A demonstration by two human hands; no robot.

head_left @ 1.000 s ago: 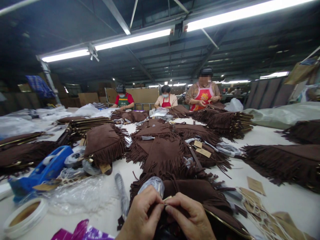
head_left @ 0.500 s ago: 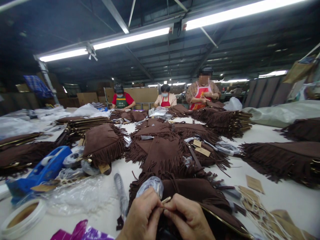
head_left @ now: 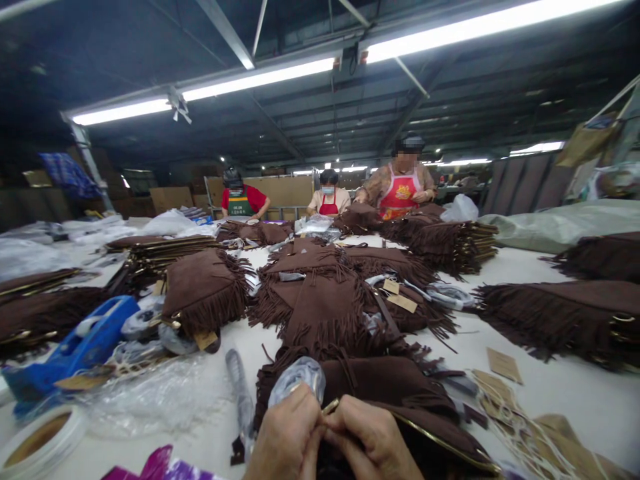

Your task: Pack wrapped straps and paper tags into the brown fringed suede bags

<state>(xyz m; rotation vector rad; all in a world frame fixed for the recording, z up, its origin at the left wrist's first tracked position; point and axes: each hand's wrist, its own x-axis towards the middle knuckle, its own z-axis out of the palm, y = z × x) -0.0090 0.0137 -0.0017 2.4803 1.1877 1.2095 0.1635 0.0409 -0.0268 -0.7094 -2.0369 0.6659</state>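
Note:
My left hand [head_left: 283, 440] and my right hand [head_left: 373, 443] meet at the bottom edge, fingers pinched together on a small gold metal fitting [head_left: 331, 405] of a brown fringed suede bag [head_left: 390, 393] lying right in front of me. A clear plastic-wrapped piece [head_left: 296, 377] lies on the bag just above my left fingers. The gold-trimmed edge of the bag [head_left: 440, 440] runs off to the right of my right hand.
Many more brown fringed bags [head_left: 325, 300] cover the white table [head_left: 570, 393], with stacks [head_left: 450, 243] further back. A blue tape dispenser [head_left: 75, 347], tape roll [head_left: 37, 443] and clear plastic [head_left: 165, 393] lie left; kraft tags [head_left: 505, 365] lie right. Three people [head_left: 400, 187] work at the far end.
My hands have dropped lower in the view and stay pinched on the gold fitting, which now tilts up to the right. The person in the red apron reaches out sideways.

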